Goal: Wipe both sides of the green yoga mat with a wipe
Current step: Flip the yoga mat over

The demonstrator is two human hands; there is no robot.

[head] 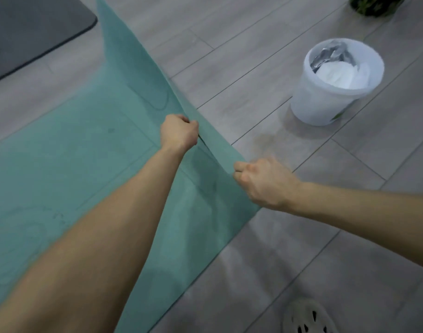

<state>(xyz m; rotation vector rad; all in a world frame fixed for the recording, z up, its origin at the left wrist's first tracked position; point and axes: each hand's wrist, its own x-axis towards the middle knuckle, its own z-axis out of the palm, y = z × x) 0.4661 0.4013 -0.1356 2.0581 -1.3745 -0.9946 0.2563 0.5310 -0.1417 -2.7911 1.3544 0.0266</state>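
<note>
The green yoga mat lies across the grey floor, and its right long edge is lifted off the floor into a raised fold that runs up toward the top of the view. My left hand grips that lifted edge near its middle. My right hand pinches the same edge closer to me, fingers curled round it. No wipe shows in either hand.
A white tub with crumpled white wipes and foil inside stands on the floor to the right. A dark grey mat lies at the top left. A pale perforated shoe is at the bottom, a dark green object at the top right.
</note>
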